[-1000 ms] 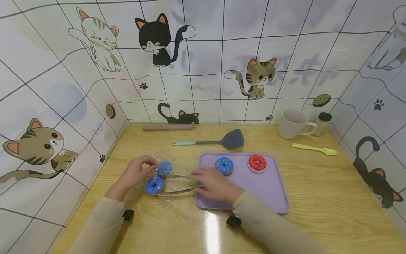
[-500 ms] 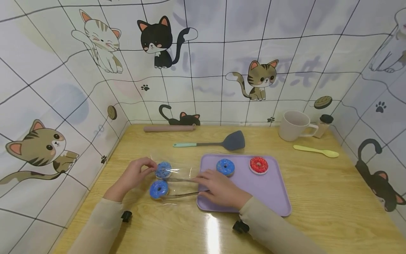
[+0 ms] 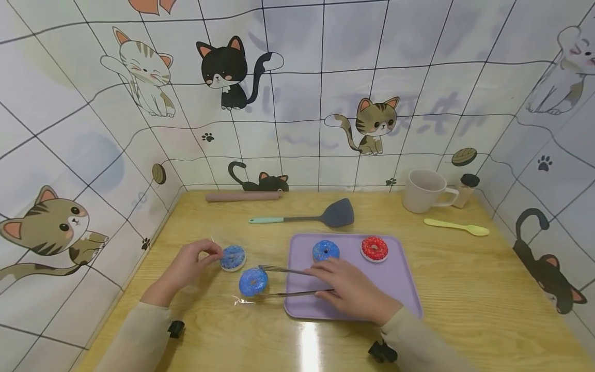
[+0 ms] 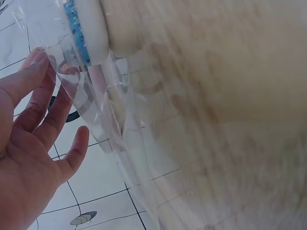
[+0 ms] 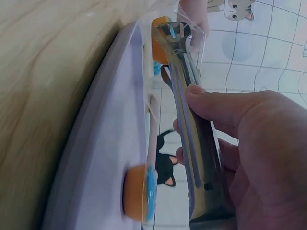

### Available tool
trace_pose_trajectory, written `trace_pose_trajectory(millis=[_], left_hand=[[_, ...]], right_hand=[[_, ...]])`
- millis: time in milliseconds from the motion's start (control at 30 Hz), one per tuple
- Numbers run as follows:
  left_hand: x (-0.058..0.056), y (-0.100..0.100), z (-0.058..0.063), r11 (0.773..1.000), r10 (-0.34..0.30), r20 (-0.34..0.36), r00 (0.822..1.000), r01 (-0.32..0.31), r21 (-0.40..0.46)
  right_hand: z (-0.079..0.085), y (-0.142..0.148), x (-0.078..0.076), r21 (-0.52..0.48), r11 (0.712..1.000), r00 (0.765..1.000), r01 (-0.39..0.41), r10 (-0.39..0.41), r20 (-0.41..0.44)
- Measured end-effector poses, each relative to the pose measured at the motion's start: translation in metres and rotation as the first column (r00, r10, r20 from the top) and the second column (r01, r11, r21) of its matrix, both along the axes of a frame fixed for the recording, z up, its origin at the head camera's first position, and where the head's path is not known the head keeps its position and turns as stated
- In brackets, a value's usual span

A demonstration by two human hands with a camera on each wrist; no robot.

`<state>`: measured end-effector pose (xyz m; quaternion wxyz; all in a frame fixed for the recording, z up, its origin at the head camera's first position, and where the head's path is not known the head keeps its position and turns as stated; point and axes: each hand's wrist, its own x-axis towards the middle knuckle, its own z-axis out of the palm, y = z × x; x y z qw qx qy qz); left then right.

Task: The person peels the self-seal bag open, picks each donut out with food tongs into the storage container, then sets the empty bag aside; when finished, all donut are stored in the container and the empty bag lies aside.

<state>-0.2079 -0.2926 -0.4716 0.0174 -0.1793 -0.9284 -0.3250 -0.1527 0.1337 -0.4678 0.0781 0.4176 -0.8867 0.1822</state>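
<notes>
My left hand (image 3: 188,266) pinches the edge of a clear plastic bag (image 4: 112,108) between thumb and finger. A blue doughnut with pale sprinkles (image 3: 235,252) lies beside its fingertips, seemingly within the film. With my right hand (image 3: 355,289) I hold metal tongs (image 5: 184,100), which point left. Between their tips is a second blue doughnut (image 3: 245,285), to the right of the first. Under my right hand lies a lilac tray (image 3: 386,289), bearing a blue doughnut (image 3: 323,249) near its back edge and a red doughnut (image 3: 374,241) at the back right.
Behind the tray lies a spatula (image 3: 338,213), with a rolling pin (image 3: 241,196) along the wall. A mug (image 3: 420,194), a black-capped jar (image 3: 466,191) and a yellow spoon (image 3: 457,226) are at the back right. Cat-print walls (image 3: 297,103) enclose the table.
My right hand has drawn the tongs to the right, bringing the second blue doughnut away from the first. The left hand still pinches the bag. The head view has shifted slightly.
</notes>
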Motion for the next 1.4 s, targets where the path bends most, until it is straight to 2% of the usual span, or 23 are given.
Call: trace_pose_trajectory(millis=[300,533,700,933,1200,1400], left_hand=[[-0.001,0.000,-0.003,1.000,0.010,0.008,1.000,-0.010,-0.006],[-0.001,0.001,-0.002,1.000,0.015,-0.009,1.000,-0.015,-0.018],[0.000,0.002,-0.001,1.000,0.017,-0.018,1.000,-0.017,-0.015],[0.002,0.005,-0.001,0.999,0.032,-0.012,0.999,-0.032,-0.010],[0.000,0.005,-0.004,1.000,0.026,0.000,1.000,-0.026,-0.016],[0.002,0.004,-0.004,1.000,0.015,-0.010,1.000,-0.016,-0.015]], right_hand=[[0.001,0.044,0.007,-0.063,0.998,1.000,0.010,-0.011,-0.025],[0.009,0.076,0.013,-0.072,0.996,0.998,0.055,-0.057,-0.026],[0.014,0.099,0.020,-0.076,0.990,0.993,0.116,-0.116,0.002],[0.021,0.132,0.026,-0.075,0.971,0.973,0.227,-0.222,0.066],[0.026,0.161,0.033,-0.048,0.956,0.952,0.289,-0.281,0.121],[0.027,0.187,0.041,-0.060,0.953,0.947,0.297,-0.286,0.145]])
